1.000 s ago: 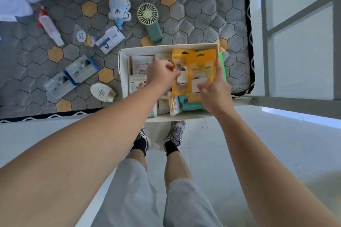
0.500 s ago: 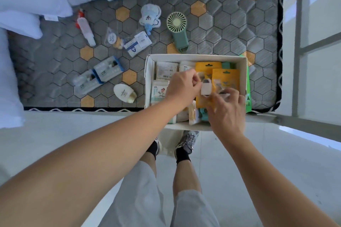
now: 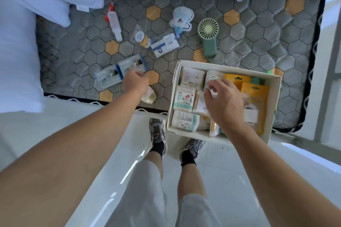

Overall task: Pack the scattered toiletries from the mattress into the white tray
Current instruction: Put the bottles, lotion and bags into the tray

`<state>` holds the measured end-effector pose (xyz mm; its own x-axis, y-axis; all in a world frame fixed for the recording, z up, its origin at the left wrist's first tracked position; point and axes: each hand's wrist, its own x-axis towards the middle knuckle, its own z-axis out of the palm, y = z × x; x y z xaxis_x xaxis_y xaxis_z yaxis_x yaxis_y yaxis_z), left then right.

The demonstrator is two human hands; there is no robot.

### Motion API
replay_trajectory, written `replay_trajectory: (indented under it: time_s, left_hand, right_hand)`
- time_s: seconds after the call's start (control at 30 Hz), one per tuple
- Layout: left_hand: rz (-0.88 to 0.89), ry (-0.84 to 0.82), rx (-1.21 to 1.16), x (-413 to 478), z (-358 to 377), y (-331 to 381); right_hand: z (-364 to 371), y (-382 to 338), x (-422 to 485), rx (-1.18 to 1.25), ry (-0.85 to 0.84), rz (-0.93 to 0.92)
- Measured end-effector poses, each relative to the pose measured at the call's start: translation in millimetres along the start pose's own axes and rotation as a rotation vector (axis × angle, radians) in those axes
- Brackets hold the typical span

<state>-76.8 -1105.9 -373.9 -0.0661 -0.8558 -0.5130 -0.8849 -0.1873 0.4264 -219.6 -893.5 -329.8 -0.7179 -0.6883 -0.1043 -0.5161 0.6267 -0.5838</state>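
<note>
Fetching step judged in hand. Left hand (image 3: 135,84) is stretched over the clear boxes (image 3: 120,73) on the mattress (image 3: 249,42); its grip cannot be told. Right hand (image 3: 221,105) is held loosely curled, seemingly empty, above the part-filled white tray (image 3: 275,108). Next: boxes to be gripped and carried across.

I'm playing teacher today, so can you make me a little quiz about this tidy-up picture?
1. True or false: the green fan lies inside the white tray.
2. What colour are the packets in the tray? A yellow, B red, C blue.
3. Fill in: the spray bottle lies on the ____.
Key: 1 false; 2 A; 3 mattress.
</note>
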Motion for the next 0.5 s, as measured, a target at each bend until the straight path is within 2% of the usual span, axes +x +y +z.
replay_trajectory:
  time_s: [0.13,0.23,0.3,0.4,0.5]
  left_hand:
    - [-0.308,-0.217,-0.063,13.4,8.5,-43.9]
    - [-0.425,-0.236,-0.276,20.2,21.4,-56.3]
    - [-0.378,-0.225,-0.306,24.7,27.8,-54.4]
    - [-0.204,-0.295,-0.237,28.6,33.7,-40.7]
    - [-0.148,-0.355,-0.223,40.7,34.6,-28.5]
  right_hand:
    - [12.5,-19.6,26.2,0.066,-0.006,-0.069]
    - [20.3,-30.2,47.5,0.047,0.008,-0.093]
    - [24.5,-38.1,62.9,0.023,0.030,-0.101]
    - [30.8,-54.6,86.4,-0.025,0.023,-0.121]
    - [42.8,-77.3,116.4,-0.066,-0.083,-0.091]
